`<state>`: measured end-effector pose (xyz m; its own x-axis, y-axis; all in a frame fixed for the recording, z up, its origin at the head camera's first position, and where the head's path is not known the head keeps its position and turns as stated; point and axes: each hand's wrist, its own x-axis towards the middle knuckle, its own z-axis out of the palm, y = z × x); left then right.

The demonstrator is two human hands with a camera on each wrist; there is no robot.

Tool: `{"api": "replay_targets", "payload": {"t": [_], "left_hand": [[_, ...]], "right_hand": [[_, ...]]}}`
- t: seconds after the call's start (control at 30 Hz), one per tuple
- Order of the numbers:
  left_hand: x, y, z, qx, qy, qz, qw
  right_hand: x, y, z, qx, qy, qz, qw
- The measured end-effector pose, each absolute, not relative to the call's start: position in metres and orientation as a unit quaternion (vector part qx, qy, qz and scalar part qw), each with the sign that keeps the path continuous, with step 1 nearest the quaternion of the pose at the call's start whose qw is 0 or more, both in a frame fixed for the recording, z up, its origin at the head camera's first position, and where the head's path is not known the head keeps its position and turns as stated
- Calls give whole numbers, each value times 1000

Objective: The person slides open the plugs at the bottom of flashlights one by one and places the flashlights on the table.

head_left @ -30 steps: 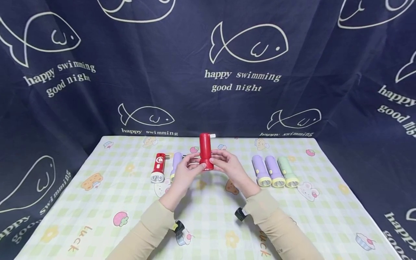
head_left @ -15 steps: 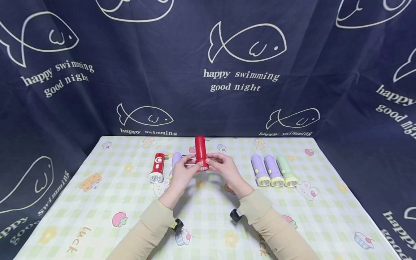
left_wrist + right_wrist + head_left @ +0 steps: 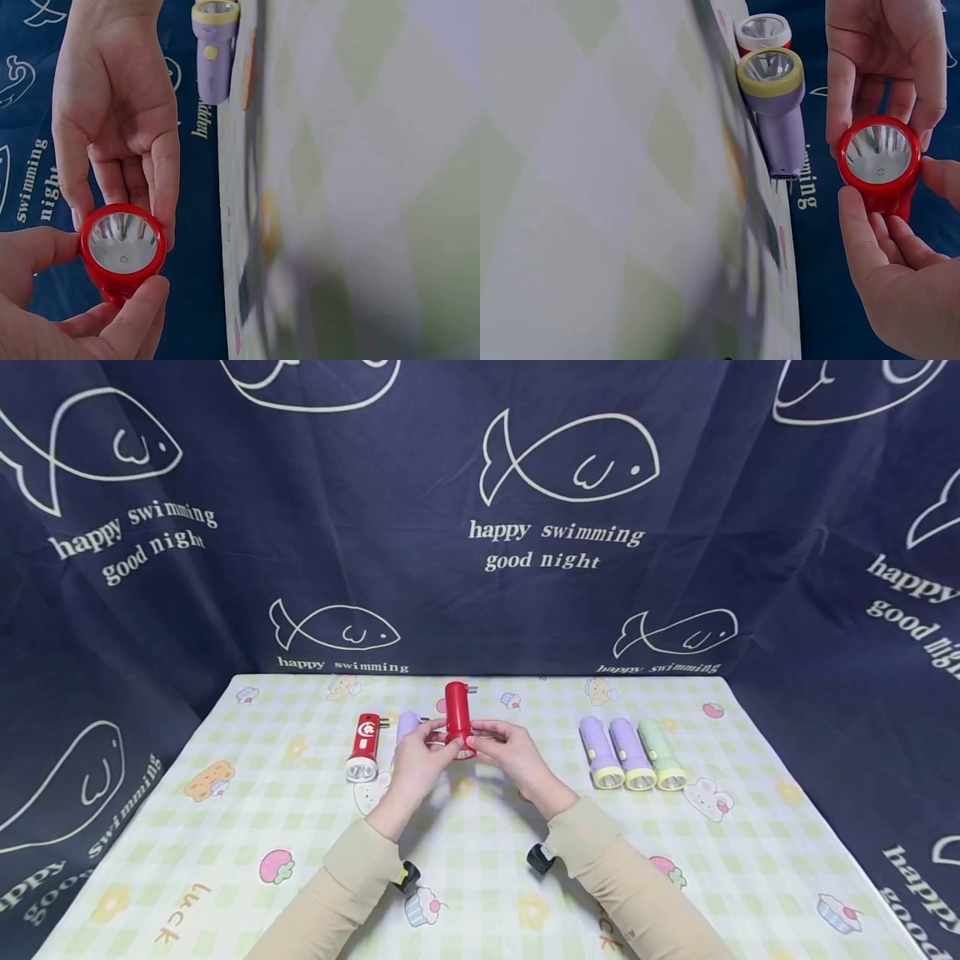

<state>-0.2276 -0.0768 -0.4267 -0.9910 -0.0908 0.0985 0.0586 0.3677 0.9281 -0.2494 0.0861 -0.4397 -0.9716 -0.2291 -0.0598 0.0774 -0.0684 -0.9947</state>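
Both hands hold a red flashlight point(image 3: 457, 708) above the middle of the table, its lens end towards the person and metal plug prongs sticking out to the right near the far end. My left hand point(image 3: 420, 762) grips the head from the left, thumb near the rim. From the right, the fingers and thumb of my right hand point(image 3: 517, 758) pinch the same head. In the left wrist view the red-rimmed lens point(image 3: 126, 244) faces the camera between the two hands. The right wrist view shows the right hand's thumb and fingers point(image 3: 866, 244) around the flashlight head.
Left of the hands lie a red flashlight with a white head point(image 3: 363, 747) and a purple flashlight point(image 3: 407, 725), partly hidden by the left hand. On the right, two purple flashlights point(image 3: 600, 752) and a green one point(image 3: 660, 752) lie in a row. A dark fish-print curtain point(image 3: 570, 610) hangs behind the checked tablecloth point(image 3: 480, 893).
The hands have brought the red flashlight slightly left and lower. It has tilted, so its lens and plug prongs show more to the head camera. The other flashlights lie as before.
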Motion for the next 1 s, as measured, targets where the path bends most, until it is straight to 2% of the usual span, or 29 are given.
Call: {"api": "replay_targets", "payload": {"t": [0.3,0.63,1.0], "left_hand": [[-226,-78,-431,-18,-875,-478,73],[-227,-76,-434,-14,-909,-415,40],[-225,-74,-438,-9,-927,-373,30]], "right_hand": [[-250,82,-442,-55,708,-690,140],[-251,80,-449,-52,719,-670,174],[-251,76,-452,-54,732,-652,190]]}}
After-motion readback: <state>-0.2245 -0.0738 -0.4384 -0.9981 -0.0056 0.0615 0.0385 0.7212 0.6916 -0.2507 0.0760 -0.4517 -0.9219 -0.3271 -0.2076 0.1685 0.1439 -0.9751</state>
